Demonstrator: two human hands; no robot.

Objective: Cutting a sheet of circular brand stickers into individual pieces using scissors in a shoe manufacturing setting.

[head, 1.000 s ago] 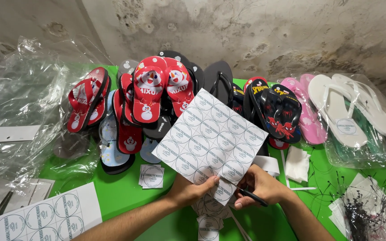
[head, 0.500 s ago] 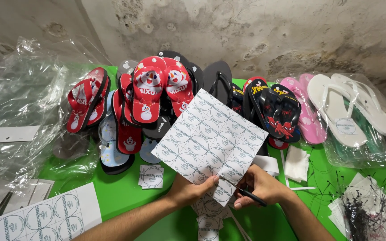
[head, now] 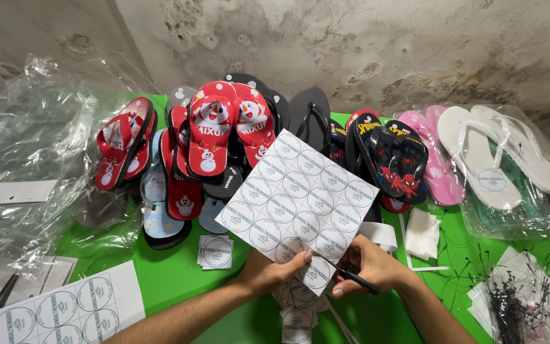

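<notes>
The left hand (head: 268,272) has its grip closed on the lower edge of a white paper sheet printed with rows of round labels (head: 297,200); the thumb lies on top of the sheet near its bottom corner, and the sheet is held tilted above the green bench (head: 173,280), near the middle of the view. The right hand (head: 367,267) is just beside it, at 3 o'clock from the left hand, and its grip is closed around a pair of black-handled scissors (head: 354,279), whose blades meet the sheet's lower corner; how far the blades are open I cannot tell. Under both hands, at 6 o'clock, lies a loose pile of cut square labels (head: 297,306) on the bench. A small stack of cut labels (head: 216,251) lies at 9 o'clock from the left hand, and another white label sheet (head: 52,312) lies flat at the lower left corner. Behind the held sheet, at 12 o'clock, stand red flip-flops with snowman pictures (head: 214,130) and plain black flip-flops (head: 310,118). At 2 o'clock are black flip-flops with a red figure (head: 396,159), then pink flip-flops (head: 434,162) and white flip-flops in a clear bag (head: 498,156). Crumpled clear plastic bags (head: 27,146) fill the left side, and a bundle of thin black plastic ties (head: 520,302) lies at the lower right.
</notes>
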